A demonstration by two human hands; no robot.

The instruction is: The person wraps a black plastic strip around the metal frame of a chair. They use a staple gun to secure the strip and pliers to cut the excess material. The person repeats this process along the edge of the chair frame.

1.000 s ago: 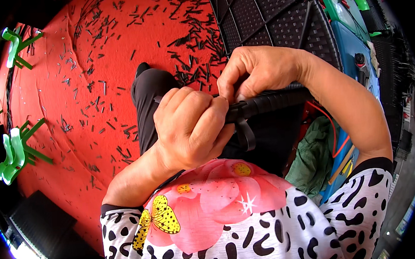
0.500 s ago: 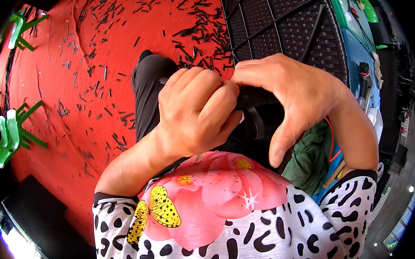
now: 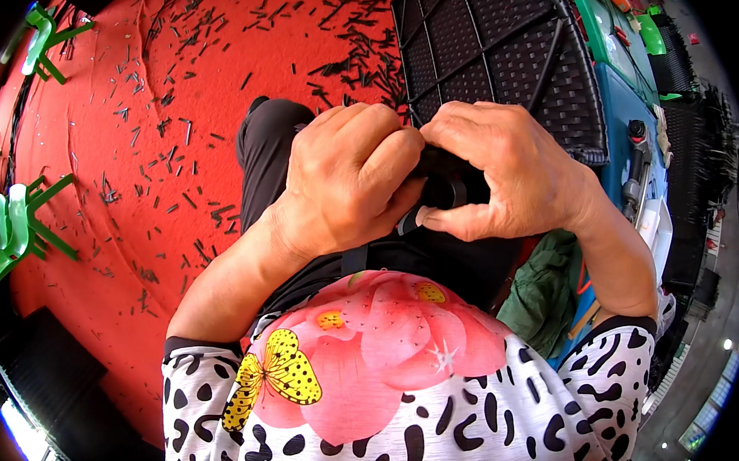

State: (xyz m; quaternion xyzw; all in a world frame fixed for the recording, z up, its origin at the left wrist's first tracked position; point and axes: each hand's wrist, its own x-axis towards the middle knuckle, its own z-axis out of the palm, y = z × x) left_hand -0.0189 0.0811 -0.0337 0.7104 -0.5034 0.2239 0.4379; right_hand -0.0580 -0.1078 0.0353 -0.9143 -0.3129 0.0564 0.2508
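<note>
My left hand (image 3: 353,176) is a closed fist over my lap, its fingers curled round something hidden beneath them. Close against it, my right hand (image 3: 519,169) is bent inward, with forefinger and thumb tip both near the left fist. A dark curved strip (image 3: 452,192) shows in the gap between the two hands; its kind and which hand grips it are hard to make out. Just beyond the hands, a black woven panel (image 3: 486,59) with thin black ribs stands at the far right.
Short black scraps (image 3: 356,34) litter the red floor (image 3: 86,216). Small green chairs (image 3: 14,234) stand at the left. To my right are a blue surface (image 3: 620,110) bearing a grey-black hand tool (image 3: 636,156), and a crumpled green cloth (image 3: 544,282).
My right hand has come lower and its thumb has swung up and left toward the left fist, narrowing its grip. The left fist has barely moved.
</note>
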